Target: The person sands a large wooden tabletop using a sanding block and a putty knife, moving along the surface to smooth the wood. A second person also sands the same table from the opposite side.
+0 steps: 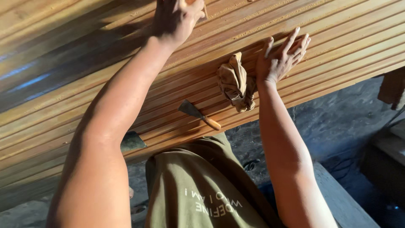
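Note:
A long grooved wooden panel [329, 46] runs across the view in front of me. My left hand [175, 17] reaches far over it near the top edge, its fingers closed on something small that is mostly cut off. My right hand [282, 57] lies flat on the wood with fingers spread. A crumpled tan rag [234, 82] lies on the wood, pressed against the heel of that hand. A putty knife [198, 114] with a wooden handle lies on the panel below the rag, untouched.
A second flat metal blade [131, 141] pokes out at the panel's near edge beside my left arm. Below are a rough dark floor [337, 122], a wooden plank [346, 202] at lower right, and a cloth [392, 88] hanging at far right.

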Demonstrator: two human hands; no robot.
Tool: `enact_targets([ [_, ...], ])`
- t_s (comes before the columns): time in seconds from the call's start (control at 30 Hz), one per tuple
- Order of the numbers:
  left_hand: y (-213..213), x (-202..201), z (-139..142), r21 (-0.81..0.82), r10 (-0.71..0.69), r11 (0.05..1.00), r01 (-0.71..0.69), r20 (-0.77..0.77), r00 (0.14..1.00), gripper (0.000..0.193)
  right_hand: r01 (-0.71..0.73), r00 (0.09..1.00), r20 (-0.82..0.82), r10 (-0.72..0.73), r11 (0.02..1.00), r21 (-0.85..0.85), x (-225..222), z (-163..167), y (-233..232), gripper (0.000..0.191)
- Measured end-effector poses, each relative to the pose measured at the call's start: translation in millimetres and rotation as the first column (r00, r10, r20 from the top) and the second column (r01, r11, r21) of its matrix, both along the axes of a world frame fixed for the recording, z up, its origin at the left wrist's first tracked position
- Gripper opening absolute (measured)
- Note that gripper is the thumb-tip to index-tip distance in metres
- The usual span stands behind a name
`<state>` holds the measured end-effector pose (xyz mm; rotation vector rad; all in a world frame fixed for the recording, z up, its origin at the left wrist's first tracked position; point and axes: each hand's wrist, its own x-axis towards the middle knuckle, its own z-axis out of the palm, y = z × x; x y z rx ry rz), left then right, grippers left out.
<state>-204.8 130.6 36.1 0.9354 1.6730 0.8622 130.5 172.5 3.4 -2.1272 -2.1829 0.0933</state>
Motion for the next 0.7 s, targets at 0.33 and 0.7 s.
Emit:
enact_targets([
  [0.33,-27.3,-21.4,18.0,0.317,0.091,0.948,-0.03,-0.181,0.979,0.025,0.004,1.0,0.031,-0.005,1.0,0.02,1.9,-5.9,-0.1,0.072],
  [0.7,-122.9,-92.6,-6.9,0.296,0.104,0.876,0.381,-0.887,0.45,0.021,0.0,1.0,0.012,0.0,1.0,-0.002,3.9,-7.8,1.4,0.072],
])
